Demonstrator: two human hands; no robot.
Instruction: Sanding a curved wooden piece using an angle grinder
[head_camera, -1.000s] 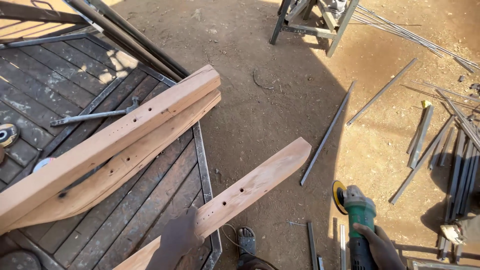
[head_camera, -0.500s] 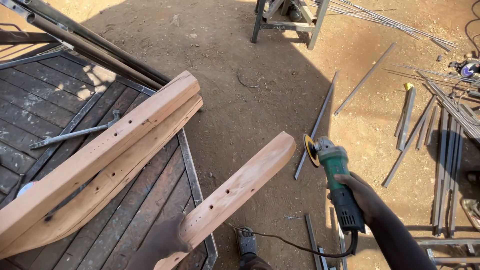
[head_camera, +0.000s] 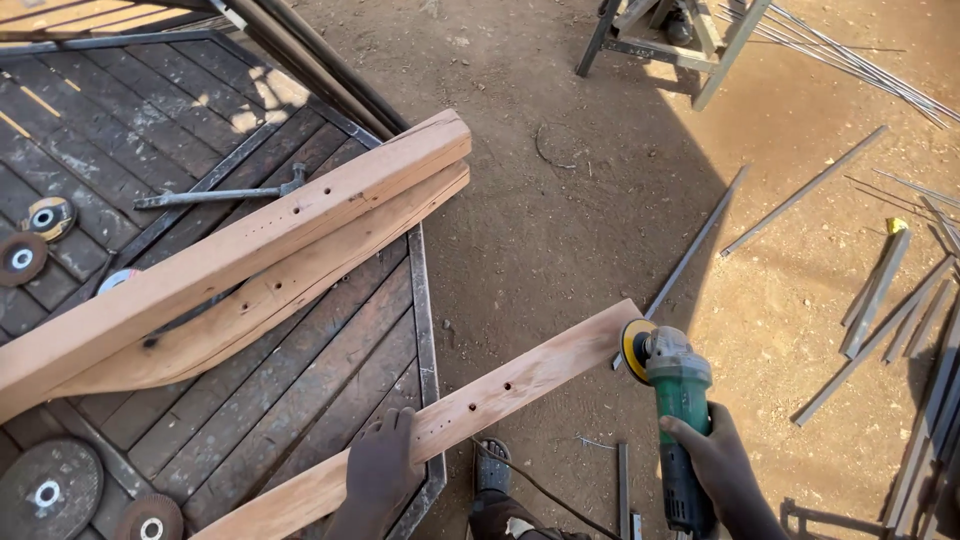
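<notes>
Head view: left hand (head_camera: 383, 462) flat on wooden plank (head_camera: 500, 395); right hand (head_camera: 712, 455) clasping angle grinder (head_camera: 672, 400), disc at the plank's far end beyond both grips, surface apparently unsanded.

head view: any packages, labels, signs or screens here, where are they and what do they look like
No packages, signs or screens.
Round paper labels only, print too small to tell:
Upper disc, left edge of the dark platform: yellowish label ring around its hole.
Disc below it: brownish, pale centre.
Large grey disc, bottom left: white centre ring.
Grinder in the right hand: green body, no label visible.
</notes>
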